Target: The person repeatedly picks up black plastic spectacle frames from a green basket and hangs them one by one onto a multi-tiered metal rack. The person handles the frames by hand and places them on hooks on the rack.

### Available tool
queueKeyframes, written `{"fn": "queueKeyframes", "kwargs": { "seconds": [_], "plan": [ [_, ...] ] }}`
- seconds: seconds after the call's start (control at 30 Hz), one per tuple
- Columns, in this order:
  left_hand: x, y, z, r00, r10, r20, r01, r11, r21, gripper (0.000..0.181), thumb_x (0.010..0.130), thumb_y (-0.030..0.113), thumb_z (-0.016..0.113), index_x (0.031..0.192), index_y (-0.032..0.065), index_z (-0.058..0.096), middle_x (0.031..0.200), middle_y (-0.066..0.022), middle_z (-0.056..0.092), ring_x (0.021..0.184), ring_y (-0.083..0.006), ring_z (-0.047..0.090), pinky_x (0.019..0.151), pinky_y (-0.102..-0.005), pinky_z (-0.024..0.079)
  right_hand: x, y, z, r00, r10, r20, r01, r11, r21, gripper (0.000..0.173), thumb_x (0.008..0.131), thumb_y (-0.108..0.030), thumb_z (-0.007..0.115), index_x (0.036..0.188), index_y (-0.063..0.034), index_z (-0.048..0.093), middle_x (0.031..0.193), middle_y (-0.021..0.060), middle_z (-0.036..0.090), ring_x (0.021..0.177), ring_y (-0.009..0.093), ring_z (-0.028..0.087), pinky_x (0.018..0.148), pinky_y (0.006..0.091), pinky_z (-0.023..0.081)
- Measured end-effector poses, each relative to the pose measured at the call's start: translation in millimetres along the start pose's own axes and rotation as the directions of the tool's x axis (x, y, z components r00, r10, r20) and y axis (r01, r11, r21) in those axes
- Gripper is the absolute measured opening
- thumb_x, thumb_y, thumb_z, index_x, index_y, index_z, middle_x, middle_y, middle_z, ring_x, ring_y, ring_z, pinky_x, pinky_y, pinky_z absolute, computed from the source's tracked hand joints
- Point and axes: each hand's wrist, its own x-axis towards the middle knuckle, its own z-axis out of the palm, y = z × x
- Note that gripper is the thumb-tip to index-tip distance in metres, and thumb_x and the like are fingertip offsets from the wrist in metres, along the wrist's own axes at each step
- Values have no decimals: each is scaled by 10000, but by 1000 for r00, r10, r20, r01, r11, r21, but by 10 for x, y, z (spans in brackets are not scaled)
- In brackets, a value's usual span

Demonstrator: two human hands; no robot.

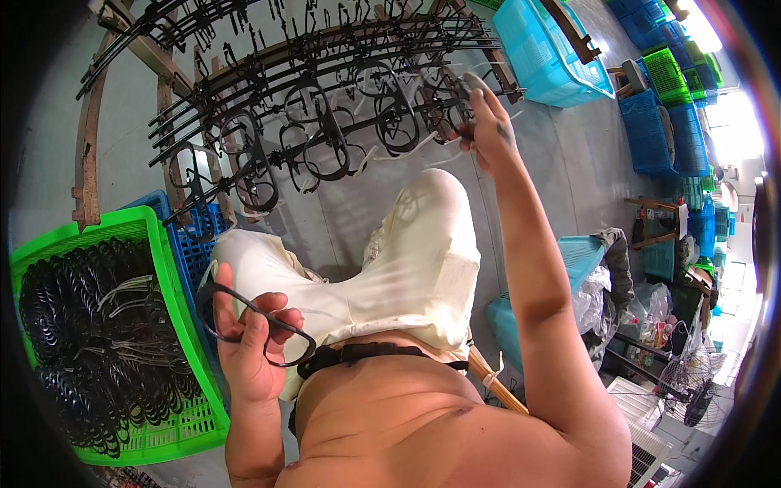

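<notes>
My left hand (256, 341) holds a black eyeglass frame (263, 312) between thumb and fingers, above my lap. To its left, a green plastic crate (160, 256) is packed with glossy black eyeglass frames (73, 317), some with pale strips among them. My right hand (491, 125) reaches out to the right end of a rack of dark rods (323, 46). Its fingers close around a black frame (462, 116) there, partly blurred and covered by the hand. Along the rack's near rods hang several black eyeglass frames (326, 140), and thin white strips (406, 151) dangle near them.
A light-blue plastic basket (543, 58) stands beyond the rack's right end. Blue crates (647, 131) are stacked at far right. A wire-caged fan (698, 387) stands at lower right. Clear plastic bags (592, 293) lie near my right arm. A blue crate (198, 244) adjoins the green one.
</notes>
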Motion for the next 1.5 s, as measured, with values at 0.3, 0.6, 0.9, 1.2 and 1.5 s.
{"fn": "queueKeyframes", "kwargs": {
  "seconds": [0.3,0.6,0.9,1.2,1.5],
  "plan": [
    [-40,-31,65,998,-28,59,49,922,-384,697,889,699,321,1406,239,407,1173,-124,615,904,-270,623,982,-539,405,257,167,82,995,98,-12,-98,994,-46,330,904,-323,585,929,3,632,768,57,594,576,141,538,464,259,434],
    [-152,61,145,946,73,315,32,948,-315,566,940,460,404,1423,169,351,1302,-184,510,1052,-330,564,1103,-550,241,354,390,41,998,16,-59,-18,999,-27,356,873,-337,621,987,-2,665,842,84,631,643,124,556,519,266,437],
    [160,-15,547,954,67,291,82,879,-469,643,974,291,356,1473,7,69,1064,-213,630,1009,-359,638,964,-481,478,-1656,300,419,546,-478,688,636,771,30,280,865,-269,637,973,-15,593,843,191,570,741,358,570,634,418,459],
    [672,-132,-37,920,363,-145,-330,920,210,593,973,433,408,1380,3,379,1335,-174,479,1275,-264,425,1071,-391,310,-165,-183,-442,895,-410,-178,376,906,-195,347,954,-330,525,1075,-15,605,704,32,595,479,69,461,397,228,369],
    [658,-313,-512,762,351,-545,-251,935,252,432,955,257,494,1330,47,445,1348,-102,480,1250,-203,443,1033,-370,322,710,104,-742,996,9,-84,-15,997,-73,345,901,-315,583,1005,6,653,698,28,578,460,97,421,403,264,328]
  ]
}}
